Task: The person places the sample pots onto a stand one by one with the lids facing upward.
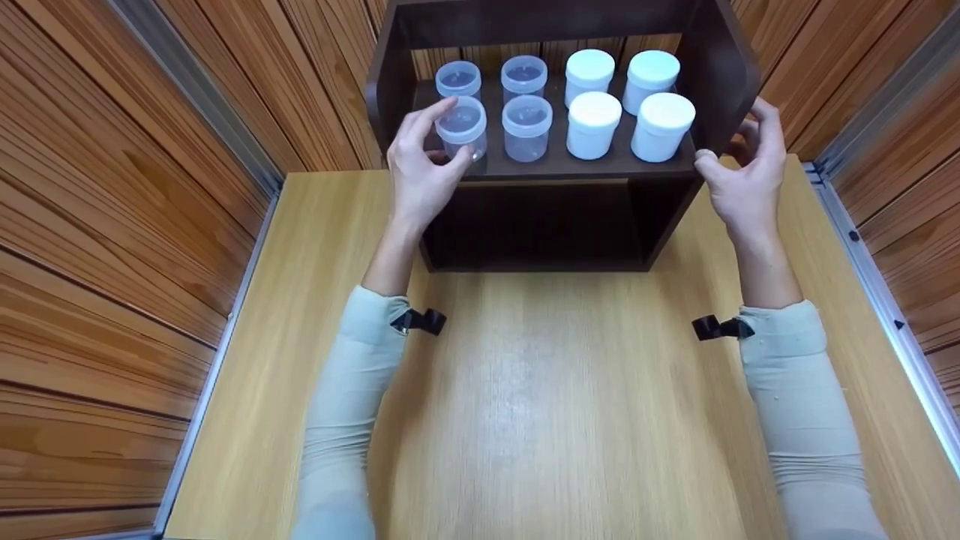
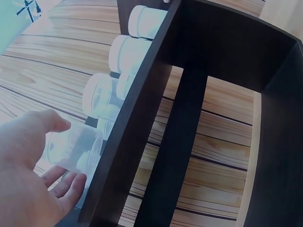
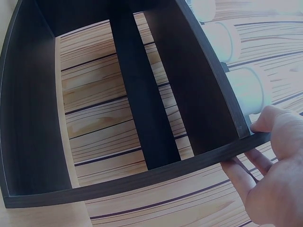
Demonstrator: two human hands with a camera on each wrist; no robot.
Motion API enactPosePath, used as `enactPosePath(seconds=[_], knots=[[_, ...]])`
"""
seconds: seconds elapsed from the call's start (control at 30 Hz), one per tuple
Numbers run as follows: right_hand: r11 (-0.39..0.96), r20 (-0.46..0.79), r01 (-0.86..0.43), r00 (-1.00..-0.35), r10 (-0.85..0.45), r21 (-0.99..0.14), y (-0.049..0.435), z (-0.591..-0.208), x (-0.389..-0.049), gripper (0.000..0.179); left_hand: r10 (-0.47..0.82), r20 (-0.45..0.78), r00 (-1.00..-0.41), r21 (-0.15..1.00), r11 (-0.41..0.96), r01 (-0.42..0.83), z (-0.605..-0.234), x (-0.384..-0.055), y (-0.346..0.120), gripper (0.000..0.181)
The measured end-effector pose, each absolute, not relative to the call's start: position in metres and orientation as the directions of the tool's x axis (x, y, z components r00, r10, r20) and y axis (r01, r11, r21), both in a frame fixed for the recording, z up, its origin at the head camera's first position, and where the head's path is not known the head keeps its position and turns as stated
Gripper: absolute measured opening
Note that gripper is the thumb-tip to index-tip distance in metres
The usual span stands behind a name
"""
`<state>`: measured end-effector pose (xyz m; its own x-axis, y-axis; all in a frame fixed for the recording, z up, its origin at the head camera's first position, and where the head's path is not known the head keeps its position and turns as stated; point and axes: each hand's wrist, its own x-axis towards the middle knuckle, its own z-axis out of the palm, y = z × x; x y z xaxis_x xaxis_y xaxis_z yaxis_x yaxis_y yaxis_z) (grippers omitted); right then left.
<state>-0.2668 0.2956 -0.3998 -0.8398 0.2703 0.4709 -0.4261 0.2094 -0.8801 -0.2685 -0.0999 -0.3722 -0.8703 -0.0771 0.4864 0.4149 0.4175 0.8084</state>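
A dark brown two-level shelf unit (image 1: pixel 731 82) stands on the table, with jars in two rows on its upper board. At the front left corner my left hand (image 1: pixel 425 161) holds a clear screw-lid jar (image 1: pixel 461 126) between thumb and fingers. The left wrist view shows the fingers round that jar (image 2: pixel 78 149), close to the board's front edge. My right hand (image 1: pixel 750 165) grips the shelf's right side panel, thumb at the front edge and fingers on the outer face. Nearest to it is a white-lidded jar (image 1: pixel 663 127).
Another clear jar (image 1: pixel 526 129) and a white jar (image 1: pixel 593 126) stand in the front row; more stand behind. The lower compartment (image 1: pixel 536 225) opens toward me. Wood-panelled walls (image 1: pixel 112 225) with metal rails enclose the table (image 1: pixel 525 405) on the sides and back.
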Motion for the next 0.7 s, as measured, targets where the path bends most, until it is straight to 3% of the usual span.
enactPosePath(seconds=[0.7], knots=[[0.212, 0.476, -0.43, -0.837, 0.27, -0.877, 0.296, -0.4, -0.266, 0.06, -0.093, 0.425, -0.9, 0.821, 0.458, 0.341, -0.375, -0.28, -0.099, 0.058]])
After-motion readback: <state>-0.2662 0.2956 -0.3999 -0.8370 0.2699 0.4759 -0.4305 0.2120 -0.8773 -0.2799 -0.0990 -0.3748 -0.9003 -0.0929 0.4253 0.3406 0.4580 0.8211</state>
